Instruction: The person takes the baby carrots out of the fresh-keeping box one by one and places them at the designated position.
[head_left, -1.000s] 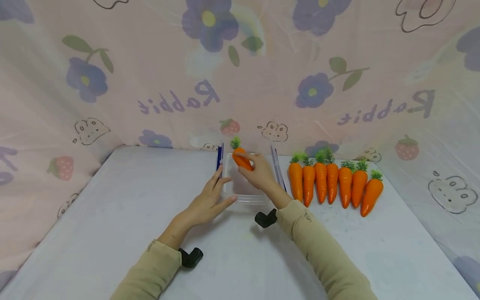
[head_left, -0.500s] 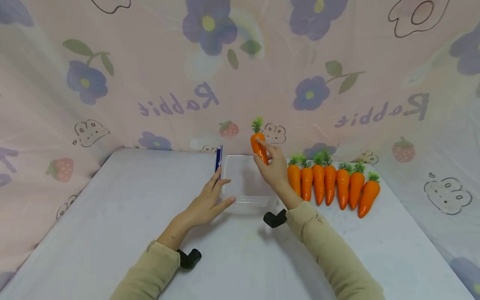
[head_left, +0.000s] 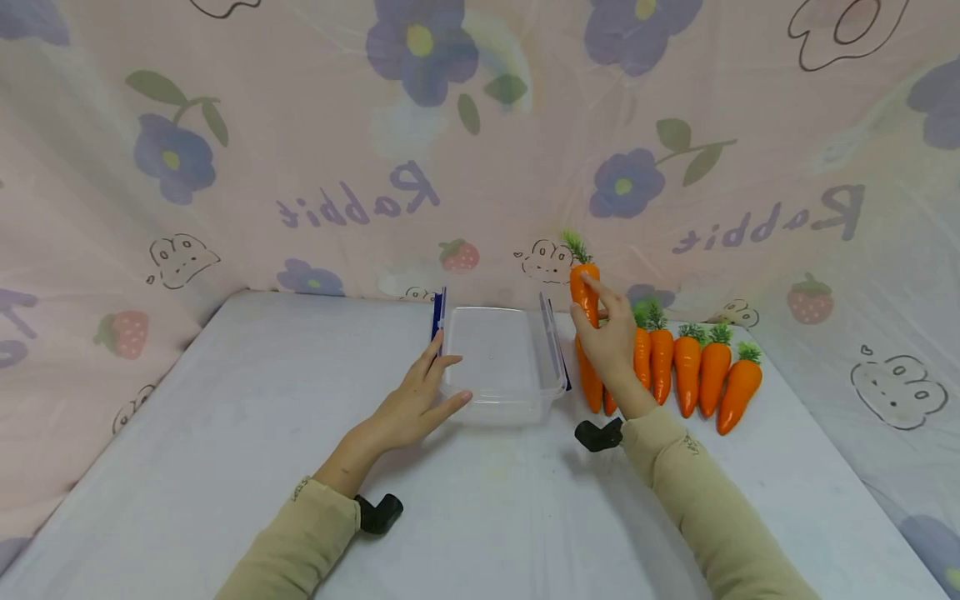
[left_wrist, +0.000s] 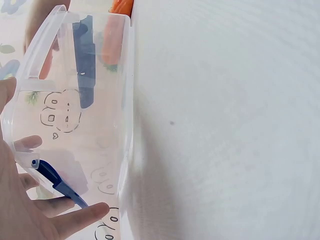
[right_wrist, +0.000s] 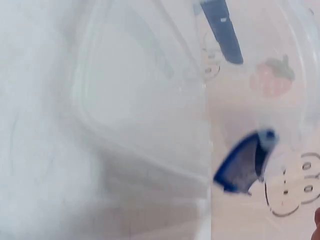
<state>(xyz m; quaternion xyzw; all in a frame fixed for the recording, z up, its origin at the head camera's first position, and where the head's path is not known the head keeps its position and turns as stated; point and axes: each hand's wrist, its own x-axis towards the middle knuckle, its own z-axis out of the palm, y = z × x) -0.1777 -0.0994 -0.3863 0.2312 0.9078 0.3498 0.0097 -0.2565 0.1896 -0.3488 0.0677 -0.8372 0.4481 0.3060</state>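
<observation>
In the head view a clear plastic food container point(head_left: 491, 392) with blue side clips point(head_left: 437, 315) stands open-topped on the white table. My left hand point(head_left: 405, 408) lies along its left side with fingers spread. The left wrist view shows those fingers point(left_wrist: 82, 215) beside the container wall point(left_wrist: 127, 90) and a blue clip point(left_wrist: 60, 187). Right of the container, my right hand point(head_left: 613, 337) pinches an orange toy carrot point(head_left: 582, 287) with a green leafy top, held upright above the table. At the right wrist view's edge only a bit of fingertip point(right_wrist: 317, 227) appears; the carrot is out of that view.
Several more carrots point(head_left: 687, 375) lie in a row on the table to the right of the container, some partly hidden by the right hand. Behind the table hangs a printed cloth point(head_left: 510, 183). A black wrist camera point(head_left: 381, 514) sits at the left cuff.
My right hand has lifted the carrot from over the container and carried it to the right, toward the row. The left hand has stayed in place.
</observation>
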